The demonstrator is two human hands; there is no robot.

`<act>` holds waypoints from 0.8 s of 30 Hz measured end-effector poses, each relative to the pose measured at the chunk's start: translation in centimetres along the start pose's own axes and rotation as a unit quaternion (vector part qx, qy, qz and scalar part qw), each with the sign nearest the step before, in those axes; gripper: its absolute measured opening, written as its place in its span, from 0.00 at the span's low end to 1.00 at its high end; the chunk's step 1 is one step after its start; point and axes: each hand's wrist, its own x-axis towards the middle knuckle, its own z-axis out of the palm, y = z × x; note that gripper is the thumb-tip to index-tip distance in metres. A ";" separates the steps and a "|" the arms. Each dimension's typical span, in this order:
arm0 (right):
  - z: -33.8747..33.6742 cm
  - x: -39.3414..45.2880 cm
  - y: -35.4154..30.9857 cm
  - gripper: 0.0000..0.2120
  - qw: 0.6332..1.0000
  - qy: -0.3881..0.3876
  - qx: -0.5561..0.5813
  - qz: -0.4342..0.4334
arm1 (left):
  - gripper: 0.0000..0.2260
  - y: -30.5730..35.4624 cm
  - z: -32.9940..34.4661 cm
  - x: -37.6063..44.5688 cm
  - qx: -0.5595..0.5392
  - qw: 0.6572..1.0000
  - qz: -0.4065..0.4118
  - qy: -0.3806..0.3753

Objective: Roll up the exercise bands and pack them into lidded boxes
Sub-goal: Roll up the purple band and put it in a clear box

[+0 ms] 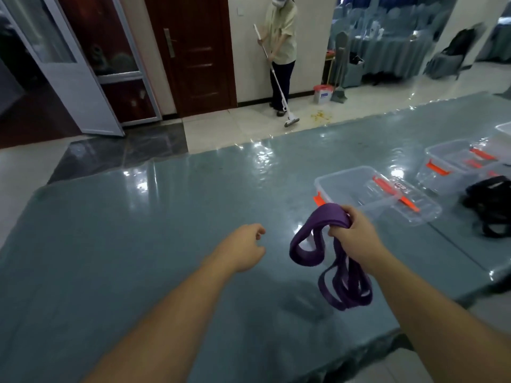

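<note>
My right hand [355, 233] grips a purple exercise band [331, 261] bunched into several loops that dangle above the table. My left hand [246, 247] hovers to the left of the band with loosely curled fingers, holding nothing. Just beyond my right hand stands a clear plastic box [356, 189] with orange latches, open, with its clear lid [409, 205] lying beside it to the right. A second clear box [453, 164] with orange latches sits farther right.
The table [138, 244] has a glossy blue-grey cover. A black band or strap bundle [489, 205] lies at the right edge. Across the tiled floor a person [280, 51] pushes a mop near a dark wooden door.
</note>
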 end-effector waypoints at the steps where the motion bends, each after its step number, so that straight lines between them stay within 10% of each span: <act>1: -1.1 0.1 0.9 0.20 1.000 0.002 -0.007 -0.001 | 0.22 1.0 0.7 0.4 0.027 1.000 0.005 0.004; 24: -21.3 7.5 10.7 0.24 0.996 -0.046 -0.064 -0.048 | 0.33 24.0 16.9 12.5 -0.054 0.991 0.111 -0.046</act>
